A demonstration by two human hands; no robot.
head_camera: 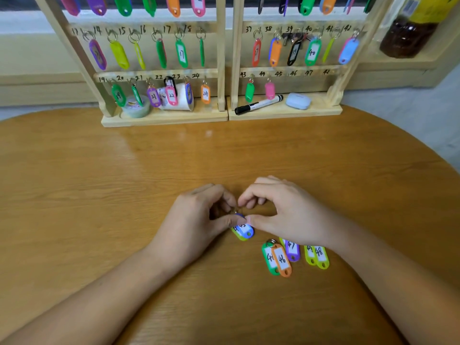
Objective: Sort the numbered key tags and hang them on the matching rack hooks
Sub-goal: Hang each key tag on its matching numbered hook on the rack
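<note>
One round brown wooden table point(99, 195) carries pale wooden key racks point(164, 119) at its far edge; places marked 45 to 48 hold no tags. Left hand point(199, 215) and right hand point(281, 212) both pinch a blue plastic key tag point(245, 230) near the table's middle, loose coloured tags point(281, 260) just beside. Best to steady its small metal ring point(236, 210) and read the number before lifting.
</note>
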